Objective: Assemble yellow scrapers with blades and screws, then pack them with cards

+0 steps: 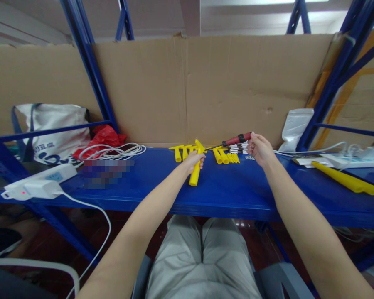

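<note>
My left hand (195, 162) is wrapped round the handle of a yellow T-shaped part (193, 176), held just above the blue shelf. Between the fingertips of my right hand (259, 148) is the end of a dark red screwdriver (237, 139). Its shaft points left, and the tip meets or lies very near the head of the yellow part. Several more yellow parts (177, 153) lie behind my left hand, and others (222, 155) sit to its right. A row of white pieces with dark bands (239, 148) lies behind the screwdriver.
The blue shelf (156, 178) has a cardboard wall (187, 91) behind it. At left are a white bag (56, 124), a red bag (104, 139), coiled white cable (121, 152) and a power strip (43, 180). At right lie a long yellow piece (345, 178) and another power strip (352, 161).
</note>
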### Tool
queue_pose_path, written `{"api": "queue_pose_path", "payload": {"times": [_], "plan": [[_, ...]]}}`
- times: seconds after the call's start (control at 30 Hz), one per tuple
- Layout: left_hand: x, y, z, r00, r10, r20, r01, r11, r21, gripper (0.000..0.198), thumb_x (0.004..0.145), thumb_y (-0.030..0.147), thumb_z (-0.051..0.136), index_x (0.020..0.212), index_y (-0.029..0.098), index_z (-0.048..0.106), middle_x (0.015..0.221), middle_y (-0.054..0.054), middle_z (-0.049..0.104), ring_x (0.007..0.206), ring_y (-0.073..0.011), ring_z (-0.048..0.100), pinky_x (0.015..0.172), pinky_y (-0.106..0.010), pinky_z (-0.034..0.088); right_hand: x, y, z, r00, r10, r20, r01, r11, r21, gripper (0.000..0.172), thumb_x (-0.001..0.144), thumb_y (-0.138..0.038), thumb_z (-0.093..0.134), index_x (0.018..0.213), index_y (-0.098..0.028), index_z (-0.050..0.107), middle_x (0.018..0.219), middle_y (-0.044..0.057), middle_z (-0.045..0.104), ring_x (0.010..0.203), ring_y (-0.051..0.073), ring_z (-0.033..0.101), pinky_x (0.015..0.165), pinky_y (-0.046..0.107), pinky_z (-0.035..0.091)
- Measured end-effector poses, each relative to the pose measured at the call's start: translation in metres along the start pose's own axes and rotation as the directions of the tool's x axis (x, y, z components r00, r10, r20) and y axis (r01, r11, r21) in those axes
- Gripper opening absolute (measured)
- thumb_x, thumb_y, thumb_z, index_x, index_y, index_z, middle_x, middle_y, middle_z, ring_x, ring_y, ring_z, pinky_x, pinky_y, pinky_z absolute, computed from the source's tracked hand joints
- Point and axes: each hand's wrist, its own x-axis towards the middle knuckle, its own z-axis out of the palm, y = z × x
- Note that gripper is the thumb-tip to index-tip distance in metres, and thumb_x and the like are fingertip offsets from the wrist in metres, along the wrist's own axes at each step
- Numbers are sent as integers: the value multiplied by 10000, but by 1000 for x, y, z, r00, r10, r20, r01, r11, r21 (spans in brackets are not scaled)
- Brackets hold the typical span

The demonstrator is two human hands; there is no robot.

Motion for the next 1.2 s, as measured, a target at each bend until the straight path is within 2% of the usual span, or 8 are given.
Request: {"api": "queue_pose_path", "payload": {"times": [0.23, 0.4, 0.63, 0.97, 1.2], "plan": [[0, 0, 1, 1000, -4, 2, 4, 1000, 4, 215, 795, 25, 446, 708, 205, 367, 420, 105, 380, 291, -50, 339, 355, -176, 248, -1, 0, 2, 1000, -8, -29, 8, 1000, -18, 446, 626, -488, 774, 651, -207, 429, 484, -83, 470, 362, 44, 409, 320, 158, 311], [-1, 1, 1, 1000, -8, 3, 8, 1000, 2, 211, 796, 29, 450, 717, 206, 368, 423, 106, 380, 295, -53, 341, 363, -179, 250, -2, -1, 4, 997, 35, -67, -35, 999, -8, 444, 626, -440, 776, 631, -214, 394, 425, -96, 416, 338, 52, 378, 317, 171, 302], [-4, 2, 2, 1000, -15, 8, 15, 1000, 3, 218, 802, 28, 449, 719, 208, 359, 419, 106, 386, 292, -52, 341, 363, -181, 249, -2, -2, 5, 994, 54, -96, -56, 998, -16, 307, 677, -391, 729, 691, -214, 477, 390, -103, 366, 318, 54, 343, 314, 172, 273], [0, 0, 1, 1000, -14, 15, 14, 1000, 6, 204, 792, 37, 453, 718, 207, 367, 418, 102, 385, 294, -55, 341, 365, -185, 247, -1, 1, 2, 997, 43, -61, -45, 998, -34, 352, 693, -509, 714, 743, -193, 568, 396, -98, 348, 320, 50, 337, 327, 170, 269], [-3, 1, 1, 1000, -15, 21, 15, 1000, 5, 203, 792, 34, 458, 718, 203, 373, 422, 104, 390, 296, -49, 342, 367, -179, 253, -3, -3, 5, 997, 70, -44, -69, 997, 21, 289, 711, -442, 715, 762, -197, 570, 409, -91, 364, 345, 57, 344, 326, 166, 280]]}}
